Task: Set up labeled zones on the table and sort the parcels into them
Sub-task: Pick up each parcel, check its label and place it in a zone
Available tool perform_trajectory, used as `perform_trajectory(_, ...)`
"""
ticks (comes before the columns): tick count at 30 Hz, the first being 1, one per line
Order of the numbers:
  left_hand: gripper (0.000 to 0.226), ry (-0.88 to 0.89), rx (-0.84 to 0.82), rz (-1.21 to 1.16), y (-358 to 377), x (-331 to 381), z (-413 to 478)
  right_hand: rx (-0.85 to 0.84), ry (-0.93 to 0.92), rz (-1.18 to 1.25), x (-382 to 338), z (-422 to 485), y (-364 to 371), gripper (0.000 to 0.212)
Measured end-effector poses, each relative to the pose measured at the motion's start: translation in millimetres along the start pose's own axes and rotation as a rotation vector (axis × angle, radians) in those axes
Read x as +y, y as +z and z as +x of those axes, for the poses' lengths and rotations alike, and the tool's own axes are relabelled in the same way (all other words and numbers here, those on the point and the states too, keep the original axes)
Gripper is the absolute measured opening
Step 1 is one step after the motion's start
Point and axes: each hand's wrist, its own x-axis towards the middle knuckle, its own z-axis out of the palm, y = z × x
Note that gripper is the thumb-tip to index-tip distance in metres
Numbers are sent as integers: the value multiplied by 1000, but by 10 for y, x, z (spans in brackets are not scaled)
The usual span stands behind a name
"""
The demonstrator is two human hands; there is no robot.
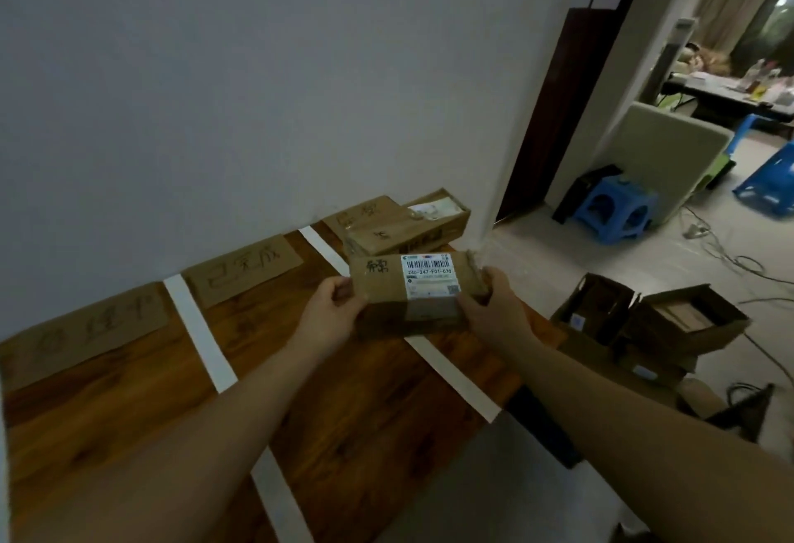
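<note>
Above the wooden table (129, 392), left hand (333, 306) and right hand (490, 306) gripped the taped cardboard parcel (414, 289) by its ends (probably stiff, light).

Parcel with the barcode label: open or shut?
Shut: parcel flaps closed under tape band; left hand and right hand hold its ends.

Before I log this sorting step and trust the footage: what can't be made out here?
Head view:
Small print on the white shipping label of the held brown cardboard parcel: too small.
Writing on the leftmost brown cardboard sign: blurred, dim.
Far-right brown cardboard sign: partly covered by stacked brown cardboard parcels.
Contents of the open brown cardboard boxes on the floor: dim, mostly hidden by their walls.
</note>
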Motion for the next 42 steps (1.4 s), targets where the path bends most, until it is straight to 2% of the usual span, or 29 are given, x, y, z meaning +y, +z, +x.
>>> perform_trajectory(5,25,-91,-63,11,349,-49,478,-80,84,-62,151,751,-38,47)
perform_trajectory(8,31,-105,-44,42,664,-29,714,-108,91,-48,278,1185,-133,49)
perform_trajectory(14,39,-217,80,65,1311,-6,1115,-262,35,-100,708,2063,-224,33)
perform_trajectory(17,42,-318,183,53,1513,-6,1191,-414,28,-161,927,2319,-200,31)
perform_trajectory(20,42,-362,269,39,1638,-31,1253,-482,-29,-182,1049,2514,-140,42)
perform_trajectory(24,39,-357,355,50,1706,30,1344,-550,-62,-204,1005,2716,-59,45)
perform_trajectory(27,48,-396,385,46,1677,87,1341,-579,-64,-249,928,2755,-71,59)
perform_trajectory(30,63,-418,393,81,1549,138,1188,-488,-229,-369,827,2701,-109,74)
perform_trajectory(33,67,-424,423,235,1222,156,849,-514,-486,-432,446,2477,-50,66)
perform_trajectory(35,71,-440,393,401,873,102,507,-665,-568,-496,89,2174,86,67)
perform_trajectory(37,72,-459,340,580,482,37,107,-978,-579,-547,-259,1772,286,72)
perform_trajectory(39,72,-497,330,666,78,-2,-343,-1240,-680,-700,-568,1291,530,77)
perform_trajectory(40,72,-525,351,675,-127,-15,-605,-1285,-752,-746,-715,1021,661,80)
perform_trajectory(42,74,-545,432,682,-532,-54,-1160,-1264,-877,-748,-1024,431,909,84)
